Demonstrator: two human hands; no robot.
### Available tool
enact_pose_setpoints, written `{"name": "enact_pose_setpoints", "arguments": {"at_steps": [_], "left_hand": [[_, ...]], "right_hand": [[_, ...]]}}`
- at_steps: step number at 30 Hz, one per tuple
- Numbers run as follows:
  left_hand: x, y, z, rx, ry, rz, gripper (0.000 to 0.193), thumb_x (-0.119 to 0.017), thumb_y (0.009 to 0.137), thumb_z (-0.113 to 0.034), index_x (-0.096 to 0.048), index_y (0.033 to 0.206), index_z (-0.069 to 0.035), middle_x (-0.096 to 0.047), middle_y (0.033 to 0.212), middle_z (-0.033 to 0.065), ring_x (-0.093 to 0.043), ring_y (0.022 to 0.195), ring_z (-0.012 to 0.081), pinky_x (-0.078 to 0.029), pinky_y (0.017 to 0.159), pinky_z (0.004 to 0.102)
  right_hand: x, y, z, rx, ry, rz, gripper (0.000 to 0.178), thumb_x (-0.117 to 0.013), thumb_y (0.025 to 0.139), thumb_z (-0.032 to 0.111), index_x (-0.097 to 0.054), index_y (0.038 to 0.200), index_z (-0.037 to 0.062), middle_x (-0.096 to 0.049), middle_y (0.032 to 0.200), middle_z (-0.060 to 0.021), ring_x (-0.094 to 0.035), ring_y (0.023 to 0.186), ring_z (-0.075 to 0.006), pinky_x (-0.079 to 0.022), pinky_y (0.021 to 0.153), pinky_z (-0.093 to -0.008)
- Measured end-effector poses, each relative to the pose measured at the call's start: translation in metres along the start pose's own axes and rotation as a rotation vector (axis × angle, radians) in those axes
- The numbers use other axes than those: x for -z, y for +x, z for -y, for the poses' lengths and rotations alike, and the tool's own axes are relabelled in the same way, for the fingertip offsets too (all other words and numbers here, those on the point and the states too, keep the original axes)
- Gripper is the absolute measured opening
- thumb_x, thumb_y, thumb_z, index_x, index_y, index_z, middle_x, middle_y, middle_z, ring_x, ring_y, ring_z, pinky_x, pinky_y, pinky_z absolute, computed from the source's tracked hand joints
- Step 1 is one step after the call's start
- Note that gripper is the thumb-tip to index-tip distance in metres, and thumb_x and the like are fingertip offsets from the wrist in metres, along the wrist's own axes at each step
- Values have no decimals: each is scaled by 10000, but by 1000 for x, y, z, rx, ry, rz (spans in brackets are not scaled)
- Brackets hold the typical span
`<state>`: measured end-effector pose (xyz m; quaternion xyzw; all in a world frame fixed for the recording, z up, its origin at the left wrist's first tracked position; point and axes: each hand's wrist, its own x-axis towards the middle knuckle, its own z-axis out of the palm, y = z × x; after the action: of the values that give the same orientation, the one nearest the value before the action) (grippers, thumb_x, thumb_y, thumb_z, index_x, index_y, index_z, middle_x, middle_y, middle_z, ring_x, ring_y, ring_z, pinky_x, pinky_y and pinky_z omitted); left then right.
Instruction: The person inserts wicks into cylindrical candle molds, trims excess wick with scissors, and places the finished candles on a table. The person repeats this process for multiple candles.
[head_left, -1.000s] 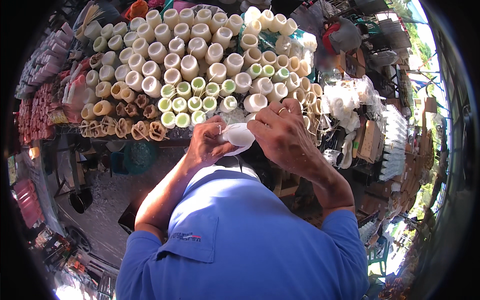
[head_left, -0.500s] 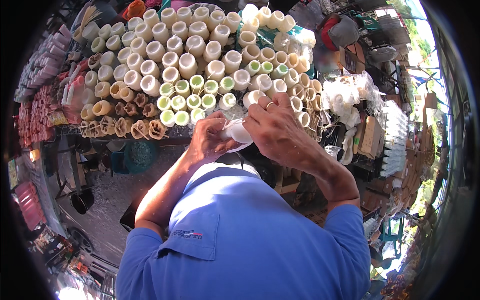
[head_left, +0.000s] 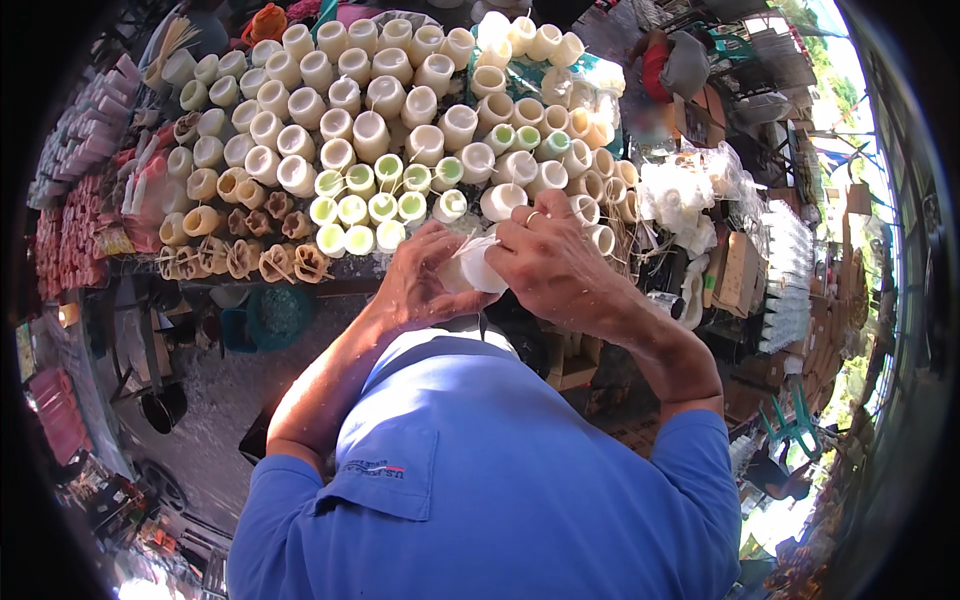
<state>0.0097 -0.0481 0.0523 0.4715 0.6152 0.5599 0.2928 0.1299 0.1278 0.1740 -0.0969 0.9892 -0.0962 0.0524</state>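
Note:
In front of my chest my left hand (head_left: 428,277) is wrapped round a white cylindrical candle (head_left: 481,270). Its pale round end is tilted up between both hands. From the other side my right hand (head_left: 548,257), with a ring on one finger, has its bent fingertips pinched against the candle's right edge. What lies under those fingertips is hidden. Just beyond my hands stand green-filled candles (head_left: 383,208) in cream shells, some with wicks leaning out. A cream candle (head_left: 503,201) stands right behind my right fingers.
Rows of cream candles (head_left: 370,135) cover the table. Brown flower-shaped pieces (head_left: 279,263) line its front left edge, with pink candles (head_left: 70,240) farther left. Clear plastic bags (head_left: 690,190) and a cardboard box (head_left: 742,273) lie to the right. Another person (head_left: 685,65) is at the far right.
The candle in my hands has turned, so its round end faces up more. My right fingers have shifted slightly along its edge. Both hands stay in nearly the same place.

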Motion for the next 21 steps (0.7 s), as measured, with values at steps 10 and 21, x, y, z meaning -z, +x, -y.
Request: {"name": "enact_pose_setpoints", "arguments": {"at_steps": [10, 21], "left_hand": [[-3, 8, -8, 27, -18, 4, 607, -944, 675, -259, -750, 1187, 2, -726, 1082, 149, -689, 1006, 315, -563, 894, 423], [-4, 19, -13, -23, 133, 47, 662, -953, 665, -253, -738, 1246, -18, -734, 1171, 147, -676, 1062, 322, -554, 955, 437]], "right_hand": [[0, -11, -2, -49, 17, -134, 69, -646, 848, 92, -695, 820, 52, -656, 830, -101, -648, 883, -272, -398, 971, -448], [1, -23, -5, -127, 46, -57, 103, -619, 849, 33, -689, 925, 47, -663, 853, -104, -670, 855, -284, -443, 946, -425]]}}
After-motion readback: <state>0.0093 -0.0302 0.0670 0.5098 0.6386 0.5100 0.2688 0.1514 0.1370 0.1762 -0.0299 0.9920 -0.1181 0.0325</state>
